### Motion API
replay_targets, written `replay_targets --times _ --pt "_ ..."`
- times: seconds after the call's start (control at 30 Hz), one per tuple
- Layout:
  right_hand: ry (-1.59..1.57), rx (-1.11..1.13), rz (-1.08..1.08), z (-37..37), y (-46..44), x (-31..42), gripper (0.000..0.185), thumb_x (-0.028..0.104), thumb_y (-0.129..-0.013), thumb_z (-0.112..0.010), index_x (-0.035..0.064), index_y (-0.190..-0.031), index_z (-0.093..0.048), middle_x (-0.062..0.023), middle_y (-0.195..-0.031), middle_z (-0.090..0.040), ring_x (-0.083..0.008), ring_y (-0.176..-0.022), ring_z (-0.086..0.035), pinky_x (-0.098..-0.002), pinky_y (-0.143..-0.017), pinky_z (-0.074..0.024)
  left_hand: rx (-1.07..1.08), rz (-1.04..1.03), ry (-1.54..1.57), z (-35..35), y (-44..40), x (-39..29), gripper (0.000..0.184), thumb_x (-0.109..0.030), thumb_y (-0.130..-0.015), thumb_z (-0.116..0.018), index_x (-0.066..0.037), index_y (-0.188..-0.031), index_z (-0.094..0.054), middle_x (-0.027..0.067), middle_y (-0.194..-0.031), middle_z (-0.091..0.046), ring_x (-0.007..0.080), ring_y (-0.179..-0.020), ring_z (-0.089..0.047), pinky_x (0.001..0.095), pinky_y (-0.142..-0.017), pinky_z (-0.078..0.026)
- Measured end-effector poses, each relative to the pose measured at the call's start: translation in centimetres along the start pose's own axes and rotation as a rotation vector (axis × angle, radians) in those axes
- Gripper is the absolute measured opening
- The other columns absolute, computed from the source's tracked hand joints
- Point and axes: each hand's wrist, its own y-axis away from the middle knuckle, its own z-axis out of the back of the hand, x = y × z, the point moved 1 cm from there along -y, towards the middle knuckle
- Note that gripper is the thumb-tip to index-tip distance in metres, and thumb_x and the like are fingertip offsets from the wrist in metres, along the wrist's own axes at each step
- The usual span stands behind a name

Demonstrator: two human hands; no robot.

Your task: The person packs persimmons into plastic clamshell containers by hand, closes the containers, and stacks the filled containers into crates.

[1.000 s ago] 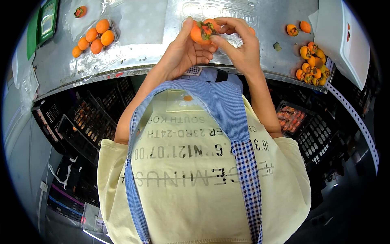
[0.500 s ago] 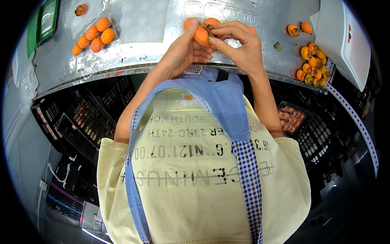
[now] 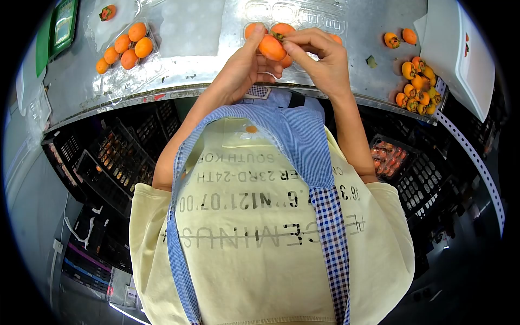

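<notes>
An orange persimmon [image 3: 272, 49] with a green calyx is held between my two hands above the metal table. My left hand [image 3: 242, 67] is closed at its left side, thumb on top and fingers curled below. My right hand [image 3: 323, 58] pinches its right side near the calyx with thumb and forefinger. Just behind are more persimmons, one [image 3: 281, 30] past the held one and another [image 3: 336, 39] partly covered by my right fingers. A clear plastic tray [image 3: 295, 12] with moulded cups lies beyond them.
On the left, several persimmons sit in a clear pack [image 3: 154, 51]. A pile of persimmons [image 3: 416, 84] lies at the right edge, beside a white bin [image 3: 468, 59]. Black crates [image 3: 111, 157] stand below the table [image 3: 179, 73], and a leaf scrap [image 3: 371, 62] rests on it.
The held persimmon has turned, its calyx now facing up and away and more smooth orange skin showing. My right fingertips have shifted slightly along its right side.
</notes>
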Motion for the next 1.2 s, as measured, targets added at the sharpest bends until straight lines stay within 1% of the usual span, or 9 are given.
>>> replay_targets --times 0.17,0.27,0.57,0.67,0.73,0.83,0.9,0.97,1.2 --pt "0.112 0.076 -0.023 -0.6 0.3 0.1 0.042 0.016 -0.078 -0.071 0.0026 -0.116 -0.059 -0.0101 -0.094 -0.066 -0.0144 -0.082 -0.064 -0.0243 -0.075 -0.0519 -0.079 0.030 -0.195 0.0 0.3 -0.4 0.062 -0.063 -0.092 -0.024 -0.009 -0.089 -0.053 0.0043 -0.068 -0.057 0.0107 -0.067 -0.056 0.0262 -0.064 -0.044" --pt "-0.243 0.025 -0.309 -0.5 0.8 -0.9 0.042 0.018 -0.081 -0.068 -0.0015 -0.117 -0.057 -0.0118 -0.101 -0.065 -0.0147 -0.087 -0.064 -0.0259 -0.077 -0.0514 -0.076 -0.032 -0.154 0.2 0.0 0.0 0.061 -0.061 -0.093 -0.022 -0.010 -0.077 -0.050 0.0060 -0.068 -0.057 0.0137 -0.067 -0.055 0.0274 -0.065 -0.044" --pt "-0.533 -0.062 -0.458 1.5 0.5 -1.9 0.027 0.017 -0.088 -0.058 -0.0059 -0.103 -0.060 -0.0141 -0.095 -0.065 -0.0209 -0.083 -0.066 -0.0313 -0.080 -0.0514 -0.080 -0.080 -0.073 -0.2 0.1 -0.6 0.053 -0.052 -0.096 -0.027 -0.009 -0.076 -0.051 0.0063 -0.072 -0.058 0.0159 -0.070 -0.054 0.0285 -0.068 -0.043" --pt "-0.532 -0.272 -0.137 12.5 -1.2 -5.5 0.030 0.025 -0.091 -0.051 -0.0004 -0.104 -0.062 -0.0139 -0.100 -0.065 -0.0231 -0.094 -0.063 -0.0358 -0.088 -0.0479 -0.098 -0.105 -0.038 0.6 0.0 -0.5 0.050 -0.050 -0.096 -0.029 -0.009 -0.078 -0.053 0.0055 -0.075 -0.059 0.0156 -0.071 -0.056 0.0283 -0.068 -0.044" --pt "-0.322 -0.721 -0.181 20.8 -4.0 -1.8 0.032 0.022 -0.092 -0.046 -0.0010 -0.112 -0.058 -0.0148 -0.106 -0.064 -0.0206 -0.101 -0.060 -0.0331 -0.096 -0.0433 -0.123 -0.106 -0.036 1.0 0.1 -0.6 0.048 -0.048 -0.097 -0.030 -0.009 -0.079 -0.053 0.0054 -0.075 -0.059 0.0150 -0.072 -0.057 0.0282 -0.069 -0.044" --pt "-0.222 -0.797 0.063 37.3 -6.5 -0.5 0.033 0.021 -0.094 -0.045 -0.0059 -0.108 -0.057 -0.0197 -0.111 -0.060 -0.0268 -0.107 -0.058 -0.0350 -0.098 -0.0447 -0.135 -0.115 0.004 1.8 -0.1 -0.4 0.045 -0.046 -0.097 -0.033 -0.009 -0.081 -0.054 0.0052 -0.076 -0.060 0.0144 -0.073 -0.058 0.0291 -0.069 -0.045" --pt "-0.644 -0.808 0.035 44.9 -7.0 -0.5 0.039 0.023 -0.094 -0.043 -0.0105 -0.113 -0.052 -0.0234 -0.118 -0.054 -0.0300 -0.114 -0.052 -0.0382 -0.101 -0.0419 -0.129 -0.123 0.027 2.2 -0.1 -0.3 0.044 -0.045 -0.097 -0.033 -0.009 -0.082 -0.054 0.0052 -0.076 -0.060 0.0147 -0.073 -0.058 0.0297 -0.070 -0.045" --pt "-0.896 -0.913 -0.015 44.9 -7.4 1.5 0.043 0.022 -0.094 -0.043 -0.0126 -0.117 -0.050 -0.0244 -0.120 -0.053 -0.0302 -0.117 -0.050 -0.0388 -0.102 -0.0405 -0.120 -0.136 0.051 2.7 -0.2 -0.2 0.044 -0.044 -0.097 -0.034 -0.008 -0.082 -0.054 0.0052 -0.076 -0.060 0.0150 -0.073 -0.058 0.0301 -0.070 -0.046" --pt "0.381 -0.196 -0.278 16.6 -5.4 -0.7 0.031 0.022 -0.083 -0.065 0.0054 -0.109 -0.064 -0.0062 -0.108 -0.064 -0.0169 -0.093 -0.061 -0.0257 -0.083 -0.0460 -0.140 -0.202 0.225 4.9 -0.8 -0.3 0.041 -0.041 -0.097 -0.035 -0.007 -0.086 -0.053 0.0063 -0.080 -0.060 0.0171 -0.074 -0.057 0.0305 -0.070 -0.046"
